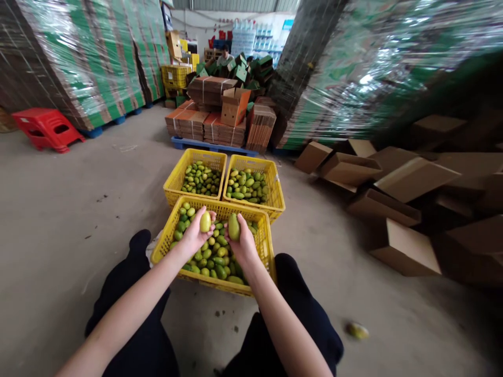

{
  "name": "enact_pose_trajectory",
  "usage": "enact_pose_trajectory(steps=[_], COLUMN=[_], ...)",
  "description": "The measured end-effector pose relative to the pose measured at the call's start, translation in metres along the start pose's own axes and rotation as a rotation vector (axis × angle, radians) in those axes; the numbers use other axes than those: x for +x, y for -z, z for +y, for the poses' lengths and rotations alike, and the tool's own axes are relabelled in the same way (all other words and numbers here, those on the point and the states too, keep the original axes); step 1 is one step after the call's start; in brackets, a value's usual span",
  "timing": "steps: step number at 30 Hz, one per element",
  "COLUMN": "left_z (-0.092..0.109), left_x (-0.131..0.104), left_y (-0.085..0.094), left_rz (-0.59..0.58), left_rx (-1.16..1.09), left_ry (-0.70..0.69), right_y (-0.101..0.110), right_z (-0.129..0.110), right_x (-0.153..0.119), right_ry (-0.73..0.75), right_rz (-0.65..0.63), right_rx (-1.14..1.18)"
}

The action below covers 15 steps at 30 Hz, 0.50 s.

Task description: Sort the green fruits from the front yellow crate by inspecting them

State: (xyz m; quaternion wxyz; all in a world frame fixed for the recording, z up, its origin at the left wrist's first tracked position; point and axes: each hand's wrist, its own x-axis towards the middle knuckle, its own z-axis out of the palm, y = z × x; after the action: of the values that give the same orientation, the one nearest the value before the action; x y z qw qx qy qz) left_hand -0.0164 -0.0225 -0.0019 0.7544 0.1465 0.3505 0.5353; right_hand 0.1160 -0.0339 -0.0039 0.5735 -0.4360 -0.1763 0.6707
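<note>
My left hand (196,232) is closed around a small yellow-green mango (205,222). In my right hand (244,242) I grip a longer, greener mango (233,227), held upright. Both hands are above the near yellow crate (214,205), a little apart from each other. Loose green and yellowish mangoes (210,262) fill much of this crate, partly hidden by my hands and forearms. Just beyond it stand two more yellow crates, the left one (172,187) and the right one (277,191), each holding several similar fruits.
Bundled flat cartons (223,131) rest on a blue pallet (214,145) ahead. Open cardboard boxes (408,246) are heaped to the right. A red stool (47,128) stands left, near wrapped stacks (106,57). One fruit (357,330) lies on the floor. A person (225,56) is far back.
</note>
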Motion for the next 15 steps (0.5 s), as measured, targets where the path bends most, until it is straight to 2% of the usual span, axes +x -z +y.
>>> enact_pose_trajectory(steps=[4, 9, 13, 15], left_z=[-0.0048, -0.0037, -0.0008, -0.001], left_x=[0.0051, 0.0053, 0.0021, 0.0016], left_y=[0.0036, 0.0041, 0.0015, 0.001], left_rz=[0.066, 0.105, 0.064, 0.066], left_rx=[-0.006, -0.08, -0.101, -0.086], left_ry=[0.03, 0.128, 0.156, 0.122], right_y=[0.0003, 0.0025, 0.0044, 0.0046], right_z=[0.0006, 0.0005, 0.0007, 0.0008], right_x=[0.001, 0.0019, 0.0024, 0.0014], right_ry=[0.008, -0.075, -0.174, -0.14], right_rz=[0.058, 0.066, 0.011, -0.024], right_rx=[-0.029, 0.004, 0.109, 0.113])
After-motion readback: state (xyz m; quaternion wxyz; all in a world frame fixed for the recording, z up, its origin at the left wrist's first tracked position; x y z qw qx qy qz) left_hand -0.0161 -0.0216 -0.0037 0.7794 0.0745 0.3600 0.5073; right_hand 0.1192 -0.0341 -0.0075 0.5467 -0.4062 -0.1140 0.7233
